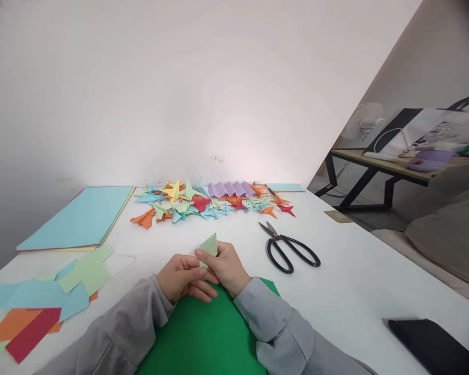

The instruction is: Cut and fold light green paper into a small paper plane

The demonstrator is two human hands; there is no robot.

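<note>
A small piece of light green paper [209, 244], folded to a point at the top, is held up between both hands. My right hand [230, 268] pinches it with the thumb in front. Lower down, my left hand [186, 277] has its thumb and fingers closed at the paper's bottom edge. Beneath the hands lies a green sheet [203, 333]. Further back, along the wall, is a heap of folded paper shapes [191, 203] in several colours. Black-handled scissors [283, 245] rest to the right, blades apart.
At the left is a stack of large coloured sheets [78, 219], with loose cut paper pieces [39, 294] nearer me. A pleated purple paper [230, 189] stands against the wall. A black flat object [433, 344] lies at the front right. Beyond the table edge stands another desk [391, 160].
</note>
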